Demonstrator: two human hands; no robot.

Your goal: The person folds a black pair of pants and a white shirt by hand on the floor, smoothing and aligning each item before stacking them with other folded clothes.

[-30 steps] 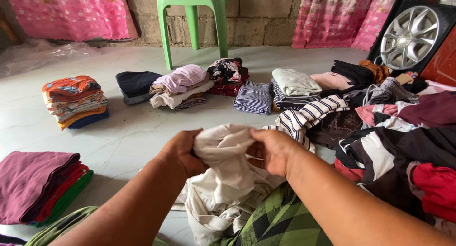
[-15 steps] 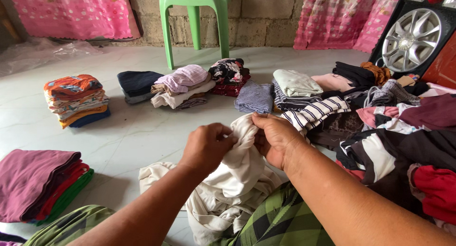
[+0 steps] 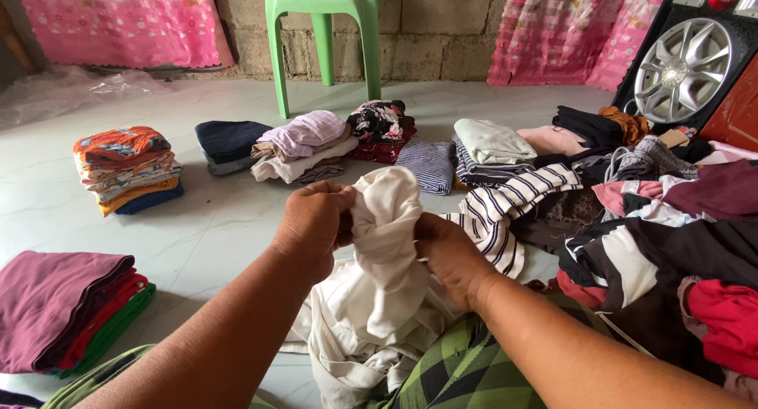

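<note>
- Gripping a bunched cream-white garment [image 3: 384,243], the left hand [image 3: 314,223] has its fingers curled shut on the cloth's upper left side, while the right hand [image 3: 450,255] pinches the same cloth lower on its right side.
- The garment hangs in front of the person, above the near edge of the floor [image 3: 229,219], its loose lower part trailing onto a green plaid lap [image 3: 466,365].
- Since half a second ago the left hand has risen and the right has dropped lower, so the bundle now stands taller between them; the cloth looks as though it is being worked open rather than laid down.
- The floor is pale, smooth and glossy, with folded stacks across it: an orange and patterned stack [image 3: 126,168] toward the far left, a maroon-topped stack [image 3: 67,302] at the near left edge, more folded piles in the middle.
- A loose heap of unfolded clothes [image 3: 655,227] fills the right side.
- A green plastic chair [image 3: 322,30] stands by the bare block wall [image 3: 430,30], with pink curtains [image 3: 118,22] either side.
</note>
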